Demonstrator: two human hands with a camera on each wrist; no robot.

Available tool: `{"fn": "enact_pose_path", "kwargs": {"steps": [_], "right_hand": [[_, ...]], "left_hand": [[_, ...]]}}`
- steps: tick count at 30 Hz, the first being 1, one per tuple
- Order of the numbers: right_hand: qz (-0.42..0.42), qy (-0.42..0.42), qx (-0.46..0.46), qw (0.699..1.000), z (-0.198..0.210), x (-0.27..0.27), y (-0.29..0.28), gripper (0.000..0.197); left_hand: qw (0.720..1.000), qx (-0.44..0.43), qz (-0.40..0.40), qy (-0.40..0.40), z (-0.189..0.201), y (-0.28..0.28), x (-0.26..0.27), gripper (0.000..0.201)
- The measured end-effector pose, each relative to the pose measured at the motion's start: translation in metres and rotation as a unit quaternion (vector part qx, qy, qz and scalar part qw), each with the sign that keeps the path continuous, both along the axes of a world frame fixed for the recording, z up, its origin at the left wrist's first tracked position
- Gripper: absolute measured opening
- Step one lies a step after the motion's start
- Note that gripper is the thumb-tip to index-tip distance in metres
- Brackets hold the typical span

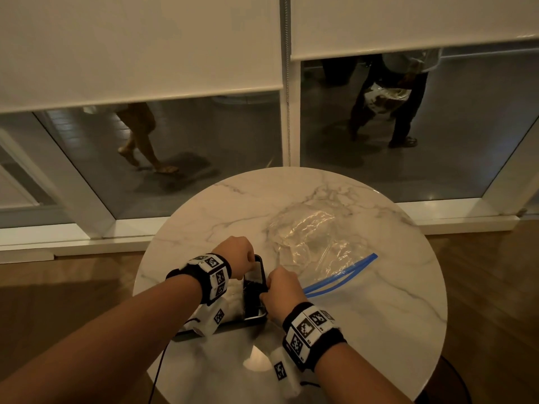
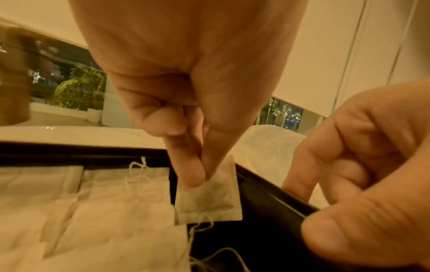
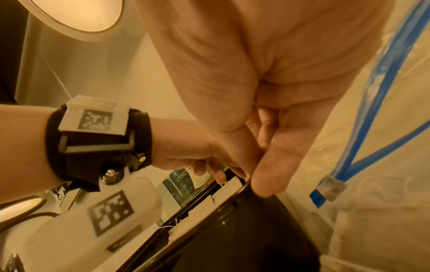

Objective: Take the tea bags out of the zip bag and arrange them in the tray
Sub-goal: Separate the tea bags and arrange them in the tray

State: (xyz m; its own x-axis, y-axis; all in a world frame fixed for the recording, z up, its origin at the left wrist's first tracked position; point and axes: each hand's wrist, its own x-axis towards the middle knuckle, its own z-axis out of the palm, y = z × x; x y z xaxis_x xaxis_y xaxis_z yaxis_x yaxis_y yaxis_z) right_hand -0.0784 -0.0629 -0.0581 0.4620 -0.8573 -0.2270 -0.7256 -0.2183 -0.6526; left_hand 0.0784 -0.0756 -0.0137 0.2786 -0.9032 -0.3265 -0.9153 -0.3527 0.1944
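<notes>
Left wrist view: tea bag (image 2: 210, 198) between left hand's (image 2: 186, 82) fingertips.

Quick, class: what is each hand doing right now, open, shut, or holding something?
Left hand: pinches a tea bag over the tray.
Right hand: grips the tray's rim.

Round white marble table (image 1: 379, 287), grey-veined. Wood floor (image 1: 73, 275) beneath. Floor-level glazing in white frames (image 1: 291, 135); two cream roller blinds (image 1: 131, 45), partly lowered. Dark paving outside (image 1: 233, 158); potted greenery (image 2: 79, 92). Warm, dim light.
</notes>
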Motion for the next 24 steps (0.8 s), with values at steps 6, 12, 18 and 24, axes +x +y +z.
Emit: {"fn": "enact_pose_path", "kwargs": {"steps": [6, 12, 18, 24], "right_hand": [[0.003, -0.004, 0.004, 1.000, -0.001, 0.000, -0.001, 0.010], [0.004, -0.005, -0.002, 1.000, -0.001, 0.001, 0.000, 0.011], [0.002, -0.001, -0.002, 1.000, -0.001, 0.000, 0.000, 0.013], [0.010, 0.005, -0.003, 1.000, 0.002, -0.001, 0.000, 0.008]], "left_hand": [[1.000, -0.010, 0.003, -0.007, -0.008, 0.001, 0.001, 0.015], [0.995, -0.013, -0.003, -0.099, -0.006, -0.001, -0.005, 0.026], [0.984, -0.020, -0.023, -0.174, -0.004, -0.003, -0.011, 0.025], [0.985, -0.009, -0.026, -0.169, 0.002, -0.004, -0.011, 0.022]]}}
